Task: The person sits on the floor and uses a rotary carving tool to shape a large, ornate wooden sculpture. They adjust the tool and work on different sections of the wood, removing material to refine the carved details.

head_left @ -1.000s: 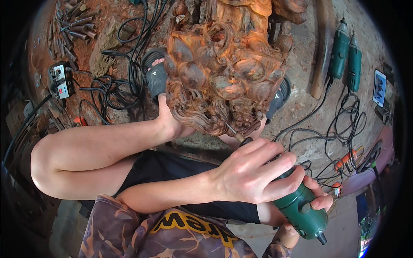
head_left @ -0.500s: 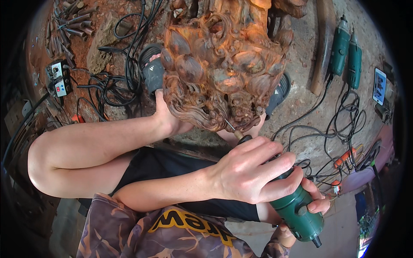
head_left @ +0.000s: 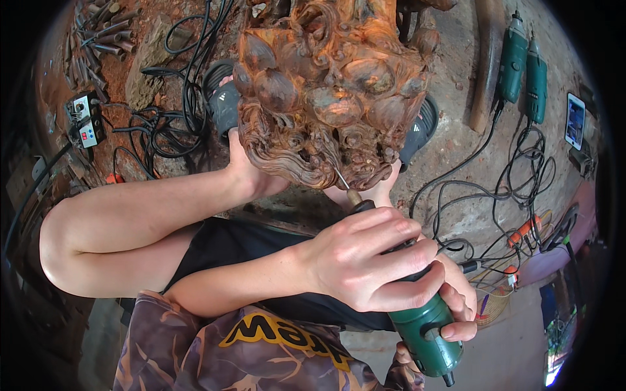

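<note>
Green, the rotary tool [head_left: 422, 333] sat toward five o'clock, your left hand [head_left: 375, 257] wrapped around its front and your right hand [head_left: 460, 313] curled its fingers about the rear body. The thin bit [head_left: 342, 177] reached the lower edge of the brown carved wood [head_left: 334, 98], at twelve o'clock. Two other green tools [head_left: 513, 65] lay at two, a control box [head_left: 85, 122] near ten.
</note>
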The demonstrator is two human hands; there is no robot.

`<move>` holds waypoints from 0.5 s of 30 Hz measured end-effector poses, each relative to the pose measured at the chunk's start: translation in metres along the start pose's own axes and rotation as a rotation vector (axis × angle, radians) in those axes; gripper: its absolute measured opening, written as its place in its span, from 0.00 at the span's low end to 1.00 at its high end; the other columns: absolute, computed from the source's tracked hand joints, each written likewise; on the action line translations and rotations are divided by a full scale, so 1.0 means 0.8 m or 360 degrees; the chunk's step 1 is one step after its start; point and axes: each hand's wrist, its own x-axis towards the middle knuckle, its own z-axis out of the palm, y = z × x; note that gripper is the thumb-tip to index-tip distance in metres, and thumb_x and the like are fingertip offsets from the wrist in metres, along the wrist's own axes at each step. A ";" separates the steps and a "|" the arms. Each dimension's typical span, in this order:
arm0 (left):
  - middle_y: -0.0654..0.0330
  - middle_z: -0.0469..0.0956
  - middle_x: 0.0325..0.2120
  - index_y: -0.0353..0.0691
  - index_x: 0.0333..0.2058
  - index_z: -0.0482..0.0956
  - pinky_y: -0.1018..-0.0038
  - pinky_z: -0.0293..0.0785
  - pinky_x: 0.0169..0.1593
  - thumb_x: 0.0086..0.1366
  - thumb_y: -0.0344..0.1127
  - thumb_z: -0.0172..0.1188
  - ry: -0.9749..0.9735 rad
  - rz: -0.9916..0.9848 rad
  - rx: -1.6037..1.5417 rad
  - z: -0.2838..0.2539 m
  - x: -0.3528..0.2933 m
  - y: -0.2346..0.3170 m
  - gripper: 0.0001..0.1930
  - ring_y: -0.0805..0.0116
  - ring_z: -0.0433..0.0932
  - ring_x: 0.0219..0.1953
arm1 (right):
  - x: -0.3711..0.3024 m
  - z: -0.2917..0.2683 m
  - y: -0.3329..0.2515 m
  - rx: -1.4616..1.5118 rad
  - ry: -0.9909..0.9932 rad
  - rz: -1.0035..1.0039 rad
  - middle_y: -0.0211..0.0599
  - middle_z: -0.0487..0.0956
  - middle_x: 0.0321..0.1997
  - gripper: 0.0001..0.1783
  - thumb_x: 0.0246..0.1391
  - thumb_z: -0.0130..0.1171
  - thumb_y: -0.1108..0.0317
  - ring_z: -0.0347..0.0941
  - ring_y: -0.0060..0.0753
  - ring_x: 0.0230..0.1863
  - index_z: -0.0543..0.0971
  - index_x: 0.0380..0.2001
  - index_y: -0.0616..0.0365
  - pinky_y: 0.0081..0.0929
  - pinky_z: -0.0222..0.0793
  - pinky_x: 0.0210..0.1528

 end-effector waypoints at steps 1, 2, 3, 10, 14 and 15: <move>0.62 0.82 0.35 0.46 0.38 0.86 0.76 0.74 0.28 0.48 0.36 0.68 0.0014 -0.0001 -0.0002 0.000 -0.001 -0.001 0.15 0.67 0.81 0.31 | -0.003 0.000 0.003 0.0017 0.0010 -0.0034 0.59 0.77 0.63 0.38 0.45 0.79 0.59 0.82 0.45 0.56 0.68 0.55 0.51 0.41 0.82 0.53; 0.62 0.82 0.35 0.47 0.38 0.86 0.76 0.74 0.28 0.49 0.36 0.69 0.0032 -0.0005 -0.0002 0.000 -0.001 -0.003 0.15 0.66 0.81 0.31 | -0.009 -0.002 0.008 -0.0069 -0.0004 -0.0152 0.61 0.76 0.63 0.35 0.48 0.78 0.59 0.84 0.47 0.53 0.69 0.55 0.50 0.37 0.85 0.49; 0.62 0.82 0.36 0.47 0.38 0.87 0.76 0.74 0.28 0.48 0.36 0.69 0.0021 0.0011 0.0017 -0.001 -0.002 -0.004 0.15 0.66 0.82 0.31 | -0.008 -0.005 -0.013 0.0109 -0.0065 0.0209 0.63 0.76 0.63 0.42 0.43 0.81 0.59 0.81 0.43 0.59 0.66 0.56 0.54 0.38 0.82 0.55; 0.61 0.82 0.36 0.47 0.37 0.87 0.76 0.74 0.28 0.47 0.36 0.69 -0.0004 0.0015 -0.0032 -0.003 -0.006 -0.002 0.15 0.66 0.82 0.31 | -0.018 -0.042 -0.060 0.0206 -0.0416 0.0694 0.54 0.74 0.68 0.54 0.38 0.82 0.47 0.78 0.50 0.64 0.59 0.60 0.54 0.51 0.75 0.65; 0.62 0.82 0.35 0.47 0.38 0.87 0.76 0.74 0.28 0.48 0.36 0.69 -0.0026 0.0026 -0.0058 -0.004 -0.008 -0.001 0.16 0.66 0.82 0.31 | -0.019 -0.033 -0.067 0.0189 -0.0221 0.0856 0.55 0.74 0.68 0.51 0.38 0.82 0.49 0.77 0.54 0.64 0.60 0.59 0.52 0.51 0.75 0.64; 0.62 0.82 0.35 0.47 0.38 0.87 0.76 0.75 0.28 0.48 0.36 0.69 -0.0041 0.0023 -0.0068 -0.005 -0.009 0.000 0.16 0.66 0.82 0.31 | -0.018 -0.027 -0.072 0.0179 -0.0177 0.0909 0.55 0.74 0.68 0.51 0.38 0.82 0.50 0.77 0.54 0.63 0.61 0.59 0.52 0.50 0.76 0.64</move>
